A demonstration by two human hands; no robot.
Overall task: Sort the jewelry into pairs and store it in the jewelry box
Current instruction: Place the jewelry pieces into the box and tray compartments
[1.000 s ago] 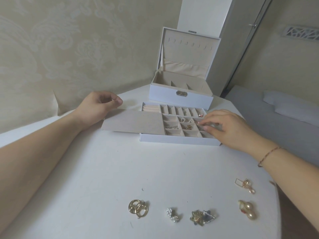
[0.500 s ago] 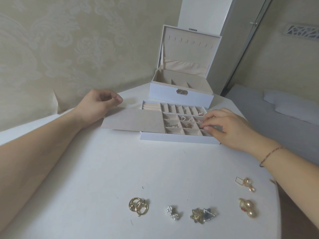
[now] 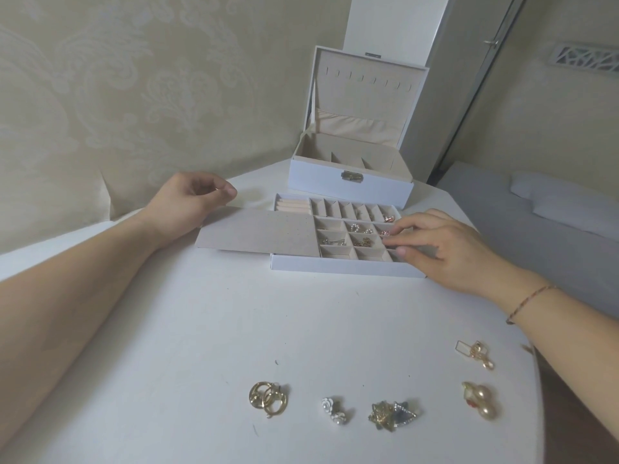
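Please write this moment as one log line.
right hand: fingertips in white divided tray | left hand: curled, beside beige flap | five jewelry pairs on white table

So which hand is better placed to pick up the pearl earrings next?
The right hand, probably. The pearl earrings lie on the table's near right side, under the right forearm. The left hand rests far away, beside the tray's flap.
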